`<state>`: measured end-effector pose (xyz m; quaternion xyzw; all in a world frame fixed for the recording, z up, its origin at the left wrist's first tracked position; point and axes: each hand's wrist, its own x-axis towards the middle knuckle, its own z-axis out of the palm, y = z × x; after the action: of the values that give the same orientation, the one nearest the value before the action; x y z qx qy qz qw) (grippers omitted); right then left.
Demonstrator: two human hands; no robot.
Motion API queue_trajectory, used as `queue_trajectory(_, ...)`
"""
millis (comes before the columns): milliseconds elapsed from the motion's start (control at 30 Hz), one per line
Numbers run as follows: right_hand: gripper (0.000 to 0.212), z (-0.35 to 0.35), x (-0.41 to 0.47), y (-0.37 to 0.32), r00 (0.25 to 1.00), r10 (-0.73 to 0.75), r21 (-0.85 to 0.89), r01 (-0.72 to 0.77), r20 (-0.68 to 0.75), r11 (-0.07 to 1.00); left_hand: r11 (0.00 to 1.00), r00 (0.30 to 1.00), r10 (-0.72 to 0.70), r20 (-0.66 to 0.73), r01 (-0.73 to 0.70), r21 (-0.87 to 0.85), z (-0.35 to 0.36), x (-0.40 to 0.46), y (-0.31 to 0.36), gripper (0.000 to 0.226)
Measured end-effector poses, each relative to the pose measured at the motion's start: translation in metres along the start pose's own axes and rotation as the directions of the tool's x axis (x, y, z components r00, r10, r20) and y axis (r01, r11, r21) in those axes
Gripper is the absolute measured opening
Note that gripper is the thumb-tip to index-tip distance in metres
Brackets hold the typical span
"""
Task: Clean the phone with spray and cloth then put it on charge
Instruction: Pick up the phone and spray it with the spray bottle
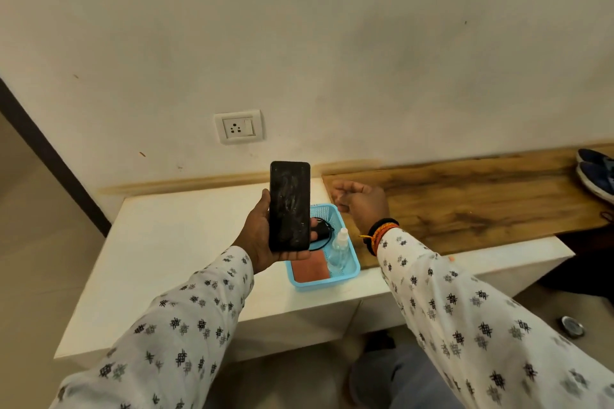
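Observation:
My left hand [257, 236] holds a black phone [289, 206] upright above the table, its dark screen smeared with white streaks. Behind and below it sits a light blue basket [354, 271]. Inside the basket lie a clear spray bottle [339, 251], a reddish-brown cloth [310, 267] and a black charger with its cable [322, 229], partly hidden by the phone. My right hand [360, 204] hovers above the basket's far right corner, fingers apart, holding nothing.
A white wall socket with a switch [238, 126] is on the wall above the white table [172, 242]. A wooden board [465, 199] extends to the right, with blue shoes [596, 174] at its far end. A small round metal object [572, 326] lies on the floor.

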<state>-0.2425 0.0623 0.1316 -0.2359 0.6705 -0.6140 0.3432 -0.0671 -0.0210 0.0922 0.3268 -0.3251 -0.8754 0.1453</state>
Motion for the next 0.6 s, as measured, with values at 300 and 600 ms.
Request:
queue_trajectory(300, 0.029, -0.027, 0.004, 0.046, 0.995, 0.040, -0.285, -0.065, -0.092, 0.956, 1.000, 1.000, -0.013, -0.023, 0.013, -0.012, -0.014, 0.019, -0.014, 0.094)
queue_trajectory(600, 0.041, -0.032, 0.006, 0.082, 0.993, 0.113, -0.534, -0.082, 0.025, 0.841, 1.000, 0.999, -0.005, -0.046, 0.004, -0.025, -0.027, 0.035, -0.021, 0.096)
